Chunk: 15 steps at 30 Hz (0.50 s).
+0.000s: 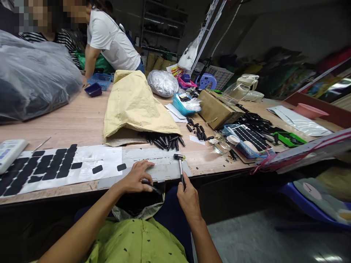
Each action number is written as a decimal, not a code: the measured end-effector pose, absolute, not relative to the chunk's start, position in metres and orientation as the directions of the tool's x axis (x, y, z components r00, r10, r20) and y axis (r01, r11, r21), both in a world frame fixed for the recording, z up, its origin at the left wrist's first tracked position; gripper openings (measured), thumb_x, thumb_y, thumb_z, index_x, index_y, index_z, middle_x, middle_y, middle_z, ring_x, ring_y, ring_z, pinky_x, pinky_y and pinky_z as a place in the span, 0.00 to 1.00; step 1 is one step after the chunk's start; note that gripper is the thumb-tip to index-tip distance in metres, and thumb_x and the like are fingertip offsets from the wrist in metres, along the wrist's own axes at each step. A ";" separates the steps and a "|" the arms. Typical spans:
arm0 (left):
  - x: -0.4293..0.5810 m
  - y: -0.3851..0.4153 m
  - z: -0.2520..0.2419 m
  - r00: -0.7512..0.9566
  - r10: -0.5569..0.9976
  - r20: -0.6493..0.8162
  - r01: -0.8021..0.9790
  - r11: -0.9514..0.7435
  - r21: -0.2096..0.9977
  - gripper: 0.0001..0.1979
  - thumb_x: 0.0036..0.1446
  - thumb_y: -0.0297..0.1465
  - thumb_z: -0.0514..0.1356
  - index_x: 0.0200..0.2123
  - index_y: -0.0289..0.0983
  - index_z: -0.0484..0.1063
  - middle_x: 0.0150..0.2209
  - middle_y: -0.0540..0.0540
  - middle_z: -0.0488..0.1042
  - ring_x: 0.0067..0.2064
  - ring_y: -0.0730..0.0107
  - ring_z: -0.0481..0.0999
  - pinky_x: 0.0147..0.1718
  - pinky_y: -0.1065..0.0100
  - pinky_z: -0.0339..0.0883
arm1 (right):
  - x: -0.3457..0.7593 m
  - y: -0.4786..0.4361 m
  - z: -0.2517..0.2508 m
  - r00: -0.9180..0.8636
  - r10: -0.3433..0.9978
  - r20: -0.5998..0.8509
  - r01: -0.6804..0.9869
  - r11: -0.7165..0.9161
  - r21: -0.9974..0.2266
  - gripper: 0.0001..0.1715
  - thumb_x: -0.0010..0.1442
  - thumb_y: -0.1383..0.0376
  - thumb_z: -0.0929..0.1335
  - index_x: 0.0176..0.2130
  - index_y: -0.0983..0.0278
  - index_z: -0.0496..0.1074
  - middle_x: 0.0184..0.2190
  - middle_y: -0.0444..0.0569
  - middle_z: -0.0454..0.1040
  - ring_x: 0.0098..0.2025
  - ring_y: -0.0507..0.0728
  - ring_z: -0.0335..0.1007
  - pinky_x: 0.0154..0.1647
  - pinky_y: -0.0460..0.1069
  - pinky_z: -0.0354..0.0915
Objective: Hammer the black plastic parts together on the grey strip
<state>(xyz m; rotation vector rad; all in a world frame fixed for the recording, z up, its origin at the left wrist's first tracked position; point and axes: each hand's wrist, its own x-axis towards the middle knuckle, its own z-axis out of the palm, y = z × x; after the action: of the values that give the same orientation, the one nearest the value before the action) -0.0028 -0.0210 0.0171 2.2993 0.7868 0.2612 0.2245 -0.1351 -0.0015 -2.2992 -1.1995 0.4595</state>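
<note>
In my right hand [188, 199] is a small hammer [180, 168], gripped by its dark handle, with its head raised over the grey board [164, 172] at the table's front edge. My left hand [138, 178] rests by that board; its thumb and a finger close on a black rod-like part [154, 187], partly hidden by the hand. Left of it lies a white sheet [90, 156] with rows of black rounded stickers [56, 162]. Several black tubular parts [167, 141] spill from the mouth of a large tan paper sack [134, 102].
More black parts [199, 130] lie beside a cardboard box [219, 107]. A tape roll [221, 147] and a blue tray [248, 148] stand to the right. A big plastic-wrapped bundle [35, 76] fills the far left, near a person in a white shirt [111, 40].
</note>
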 end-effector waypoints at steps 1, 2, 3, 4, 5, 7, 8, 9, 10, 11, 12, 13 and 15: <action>-0.009 -0.029 0.018 0.794 0.606 -0.047 0.485 -0.585 0.650 0.07 0.47 0.39 0.71 0.32 0.46 0.82 0.68 0.50 0.56 0.68 0.41 0.49 0.63 0.43 0.45 | 0.224 -0.135 -0.001 0.552 0.831 -0.066 0.661 -0.485 -0.572 0.34 0.62 0.63 0.58 0.65 0.67 0.64 0.52 0.60 0.76 0.53 0.65 0.74 0.54 0.55 0.67; -0.015 -0.037 0.018 0.788 0.613 -0.058 0.505 -0.589 0.631 0.07 0.46 0.37 0.72 0.31 0.45 0.81 0.69 0.51 0.54 0.69 0.40 0.47 0.63 0.41 0.45 | 0.224 -0.135 -0.002 0.551 0.832 -0.066 0.663 -0.484 -0.572 0.34 0.62 0.63 0.58 0.65 0.67 0.64 0.53 0.60 0.76 0.53 0.65 0.74 0.54 0.55 0.67; -0.020 -0.044 0.017 0.781 0.622 -0.061 0.523 -0.597 0.609 0.07 0.45 0.35 0.72 0.30 0.45 0.81 0.70 0.51 0.52 0.69 0.39 0.46 0.63 0.40 0.44 | 0.224 -0.135 -0.002 0.548 0.834 -0.062 0.665 -0.480 -0.572 0.34 0.62 0.63 0.58 0.65 0.67 0.64 0.53 0.59 0.76 0.53 0.65 0.74 0.54 0.55 0.67; -0.024 -0.050 0.016 0.776 0.628 -0.058 0.536 -0.608 0.586 0.06 0.44 0.33 0.72 0.29 0.44 0.80 0.71 0.52 0.50 0.70 0.39 0.45 0.64 0.39 0.43 | 0.224 -0.136 -0.002 0.546 0.836 -0.057 0.668 -0.475 -0.573 0.34 0.62 0.63 0.58 0.65 0.67 0.64 0.53 0.59 0.76 0.53 0.65 0.74 0.54 0.55 0.67; -0.028 -0.055 0.015 0.773 0.632 -0.054 0.546 -0.620 0.563 0.06 0.44 0.32 0.72 0.28 0.43 0.80 0.71 0.52 0.49 0.70 0.40 0.45 0.64 0.39 0.42 | 0.225 -0.136 -0.003 0.545 0.837 -0.050 0.671 -0.471 -0.573 0.34 0.62 0.63 0.58 0.65 0.67 0.64 0.53 0.59 0.75 0.53 0.64 0.74 0.54 0.55 0.67; -0.033 -0.062 0.012 0.771 0.635 -0.048 0.557 -0.637 0.533 0.07 0.43 0.29 0.72 0.28 0.42 0.79 0.72 0.52 0.48 0.70 0.40 0.44 0.64 0.38 0.41 | 0.225 -0.136 -0.004 0.543 0.839 -0.037 0.676 -0.463 -0.574 0.34 0.62 0.63 0.58 0.65 0.67 0.64 0.54 0.59 0.75 0.54 0.64 0.74 0.54 0.54 0.67; -0.034 -0.064 0.012 0.769 0.638 -0.044 0.559 -0.637 0.530 0.08 0.42 0.28 0.72 0.28 0.42 0.79 0.71 0.51 0.48 0.70 0.39 0.44 0.64 0.37 0.41 | 0.225 -0.136 -0.005 0.542 0.840 -0.030 0.677 -0.457 -0.576 0.34 0.62 0.64 0.58 0.65 0.67 0.64 0.55 0.59 0.75 0.54 0.64 0.73 0.54 0.54 0.67; -0.033 -0.065 0.012 0.764 0.644 -0.037 0.559 -0.632 0.536 0.08 0.42 0.29 0.72 0.29 0.42 0.79 0.71 0.50 0.50 0.70 0.39 0.45 0.64 0.38 0.43 | 0.225 -0.136 -0.005 0.539 0.842 -0.024 0.679 -0.452 -0.579 0.34 0.62 0.64 0.58 0.65 0.67 0.64 0.55 0.58 0.74 0.54 0.64 0.73 0.54 0.54 0.67; -0.032 -0.063 0.013 0.759 0.651 -0.028 0.556 -0.624 0.550 0.08 0.43 0.30 0.72 0.29 0.42 0.79 0.70 0.49 0.54 0.69 0.40 0.48 0.63 0.38 0.45 | 0.226 -0.136 -0.006 0.538 0.843 -0.021 0.679 -0.448 -0.581 0.34 0.62 0.64 0.58 0.65 0.67 0.64 0.55 0.58 0.74 0.55 0.64 0.73 0.55 0.54 0.67; -0.028 -0.060 0.015 0.750 0.661 -0.010 0.549 -0.615 0.566 0.07 0.45 0.32 0.71 0.30 0.42 0.79 0.67 0.47 0.60 0.68 0.41 0.52 0.63 0.40 0.47 | 0.226 -0.136 -0.006 0.538 0.843 -0.020 0.679 -0.447 -0.582 0.34 0.62 0.64 0.58 0.65 0.67 0.64 0.55 0.58 0.74 0.55 0.63 0.73 0.55 0.53 0.67; -0.023 -0.054 0.018 0.737 0.675 0.020 0.540 -0.608 0.582 0.05 0.48 0.33 0.70 0.31 0.42 0.79 0.62 0.46 0.67 0.65 0.44 0.57 0.62 0.42 0.50 | 0.226 -0.136 -0.006 0.538 0.843 -0.022 0.678 -0.448 -0.583 0.33 0.62 0.64 0.58 0.65 0.67 0.64 0.55 0.59 0.74 0.55 0.64 0.73 0.55 0.53 0.67; -0.016 -0.045 0.021 0.719 0.692 0.059 0.533 -0.604 0.593 0.04 0.52 0.34 0.68 0.32 0.42 0.79 0.56 0.45 0.73 0.62 0.48 0.62 0.60 0.45 0.54 | 0.226 -0.136 -0.005 0.539 0.842 -0.025 0.677 -0.450 -0.583 0.33 0.62 0.64 0.58 0.65 0.67 0.64 0.55 0.59 0.74 0.55 0.64 0.73 0.54 0.54 0.67; 0.005 -0.022 0.027 0.660 0.733 0.164 0.529 -0.609 0.591 0.04 0.57 0.33 0.63 0.36 0.42 0.78 0.45 0.45 0.78 0.53 0.55 0.70 0.56 0.51 0.60 | 0.226 -0.136 -0.005 0.540 0.841 -0.029 0.675 -0.454 -0.581 0.33 0.62 0.64 0.59 0.65 0.67 0.64 0.55 0.59 0.75 0.54 0.64 0.73 0.53 0.54 0.68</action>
<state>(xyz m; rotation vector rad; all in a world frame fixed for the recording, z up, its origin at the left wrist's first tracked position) 0.0047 -0.0218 0.0267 2.3737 0.9792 0.5409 0.2257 -0.1364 -0.0052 -2.2677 -1.2245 0.4290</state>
